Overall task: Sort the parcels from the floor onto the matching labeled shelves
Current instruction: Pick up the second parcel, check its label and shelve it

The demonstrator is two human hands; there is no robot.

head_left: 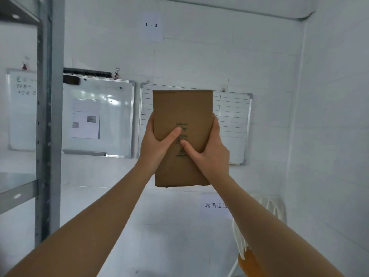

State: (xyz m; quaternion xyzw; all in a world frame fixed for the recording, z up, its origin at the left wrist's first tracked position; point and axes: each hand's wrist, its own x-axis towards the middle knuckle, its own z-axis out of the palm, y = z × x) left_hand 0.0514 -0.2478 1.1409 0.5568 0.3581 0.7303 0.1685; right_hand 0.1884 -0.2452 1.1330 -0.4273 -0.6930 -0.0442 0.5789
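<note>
A brown cardboard parcel with green writing on its face is held upright at arm's length in front of the white wall. My left hand grips its left edge, thumb laid across the front. My right hand clasps the right edge, thumb also on the front. A paper label reading "1 - 3" is stuck high on the wall above the parcel. A grey metal shelf rack stands at the left, its shelf boards bare where visible.
Three whiteboards hang on the wall: one at far left, one with pinned papers, and a ruled one behind the parcel. A paper sign with Chinese text sits lower right. A white chair with an orange seat stands at the right.
</note>
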